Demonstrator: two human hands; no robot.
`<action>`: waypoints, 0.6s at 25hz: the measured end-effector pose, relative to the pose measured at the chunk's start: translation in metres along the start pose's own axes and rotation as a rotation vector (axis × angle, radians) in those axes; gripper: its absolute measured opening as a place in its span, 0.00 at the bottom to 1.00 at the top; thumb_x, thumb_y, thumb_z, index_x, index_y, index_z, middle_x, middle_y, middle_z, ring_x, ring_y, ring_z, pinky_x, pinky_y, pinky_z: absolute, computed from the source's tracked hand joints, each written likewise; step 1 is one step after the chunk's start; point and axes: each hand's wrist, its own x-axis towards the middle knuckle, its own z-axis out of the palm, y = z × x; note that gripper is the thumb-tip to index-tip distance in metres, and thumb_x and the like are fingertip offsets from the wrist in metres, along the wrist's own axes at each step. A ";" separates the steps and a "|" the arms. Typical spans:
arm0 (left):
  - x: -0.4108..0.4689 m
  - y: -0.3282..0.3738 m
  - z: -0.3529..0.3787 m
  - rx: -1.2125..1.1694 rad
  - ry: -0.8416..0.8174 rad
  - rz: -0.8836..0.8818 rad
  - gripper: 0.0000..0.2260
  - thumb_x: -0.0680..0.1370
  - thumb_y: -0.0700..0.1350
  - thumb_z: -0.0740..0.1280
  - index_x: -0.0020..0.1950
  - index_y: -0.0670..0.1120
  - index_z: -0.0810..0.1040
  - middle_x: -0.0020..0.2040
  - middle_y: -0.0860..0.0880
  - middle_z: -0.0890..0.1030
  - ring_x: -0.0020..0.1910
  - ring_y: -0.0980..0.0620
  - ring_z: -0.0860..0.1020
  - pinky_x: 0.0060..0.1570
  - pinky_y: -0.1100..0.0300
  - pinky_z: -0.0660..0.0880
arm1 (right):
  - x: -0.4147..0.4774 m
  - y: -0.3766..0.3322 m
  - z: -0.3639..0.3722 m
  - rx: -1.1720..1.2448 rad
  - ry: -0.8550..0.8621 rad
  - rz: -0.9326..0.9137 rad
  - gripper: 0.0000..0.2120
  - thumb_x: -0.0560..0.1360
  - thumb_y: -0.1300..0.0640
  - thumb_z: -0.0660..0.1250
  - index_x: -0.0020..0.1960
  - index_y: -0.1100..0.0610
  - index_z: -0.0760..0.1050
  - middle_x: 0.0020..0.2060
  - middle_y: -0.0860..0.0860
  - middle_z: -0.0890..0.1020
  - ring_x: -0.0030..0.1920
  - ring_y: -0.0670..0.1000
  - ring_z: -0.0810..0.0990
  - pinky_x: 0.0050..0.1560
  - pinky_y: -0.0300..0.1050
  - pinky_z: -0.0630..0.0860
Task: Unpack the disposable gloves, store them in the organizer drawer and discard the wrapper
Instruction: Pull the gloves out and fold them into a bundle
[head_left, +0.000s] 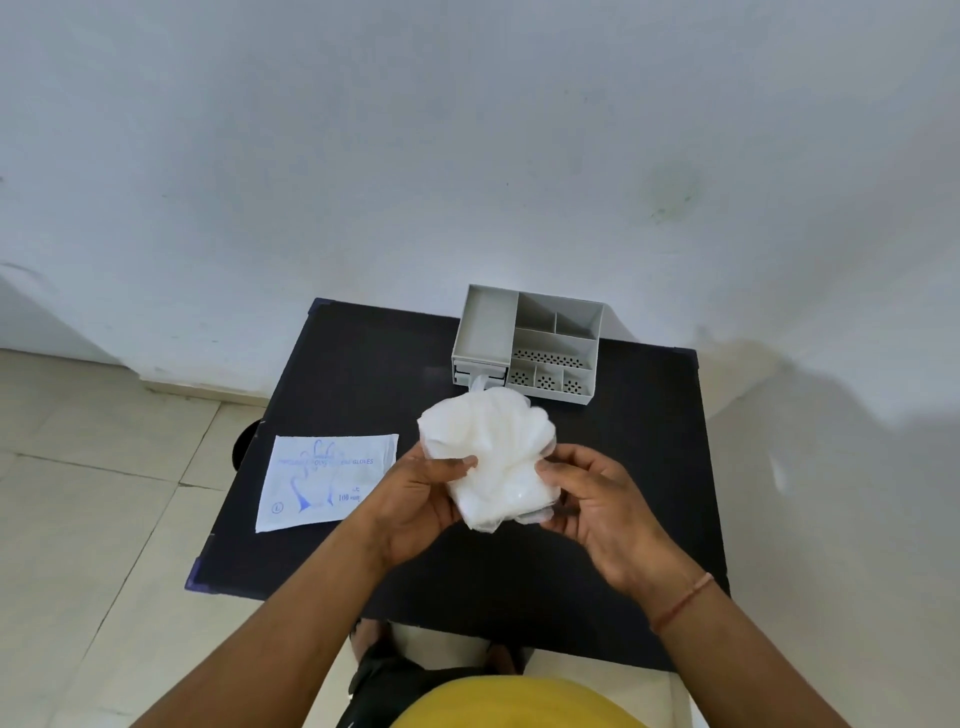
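Left fingers (457, 462): the gloves (493, 467) are pinched on their left side, with the thumb on top and the other fingers curled under
Right fingers (558, 470): the other side is pinched the same way, thumb on top, the rest bent under the pile
Left hand (421, 499) and right hand (587, 504): both are taken up by the pile, so no hand is free for the drawer
Gloves: the soft white pile is held up in the air over the table (649, 467), just in front of the organizer (530, 348)
Slip: the sheets look thin and slippery, so some could be lost from the bottom if the pinch is made loose
Drawer (475, 375): it is low on the left front of the organizer, and whether it is open cannot be told (a small white bit is seen at its front, maybe a handle, maybe a glove)
Jam: the pile looks wider than the drawer front, so edges could be caught or left hanging out if it is pushed in without being folded
Push: the organizer looks light, so it could be slid toward the wall when the drawer is pulled or filled
Wrapper (322, 480): it is laid flat near the left edge of the table, so it could be brushed onto the floor by the left arm, or be forgotten and not thrown away
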 end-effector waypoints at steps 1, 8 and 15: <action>0.001 -0.004 0.000 -0.017 -0.029 -0.003 0.28 0.80 0.32 0.70 0.80 0.43 0.72 0.76 0.36 0.77 0.73 0.30 0.77 0.48 0.41 0.85 | 0.000 -0.001 0.001 0.023 -0.011 -0.018 0.11 0.79 0.63 0.72 0.61 0.61 0.82 0.56 0.60 0.87 0.51 0.59 0.89 0.41 0.50 0.86; 0.010 -0.005 0.011 -0.168 0.060 0.042 0.24 0.81 0.32 0.67 0.77 0.44 0.75 0.68 0.39 0.85 0.62 0.35 0.86 0.40 0.45 0.86 | -0.003 -0.006 0.008 -0.142 0.152 -0.122 0.08 0.77 0.58 0.76 0.56 0.56 0.84 0.44 0.57 0.86 0.40 0.51 0.85 0.42 0.47 0.85; 0.011 -0.012 0.012 -0.180 0.036 0.028 0.26 0.79 0.34 0.68 0.78 0.40 0.74 0.71 0.35 0.81 0.65 0.36 0.84 0.56 0.41 0.84 | -0.010 0.012 0.021 -1.258 0.258 -0.926 0.07 0.79 0.51 0.72 0.56 0.47 0.85 0.50 0.43 0.82 0.50 0.43 0.81 0.49 0.38 0.81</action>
